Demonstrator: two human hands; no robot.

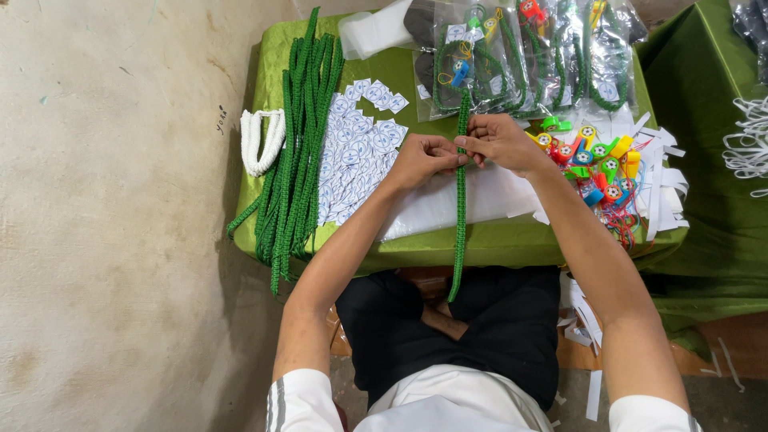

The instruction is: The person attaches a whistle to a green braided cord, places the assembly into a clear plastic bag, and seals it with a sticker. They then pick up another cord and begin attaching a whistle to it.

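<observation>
A single green braided cord (460, 216) runs straight and taut-looking from the packets down past the near edge of the counter (416, 252), its lower end hanging over the person's lap. Both hands pinch it near its upper part: the left hand (420, 158) and right hand (500, 140) each have their grip clamped on the cord, fingertips almost touching. Left of the grip lie round white stickers (356, 156) and a bundle of green cords (300, 144); right of it, coloured whistles (596, 164); beyond it, clear packets (528, 56)
</observation>
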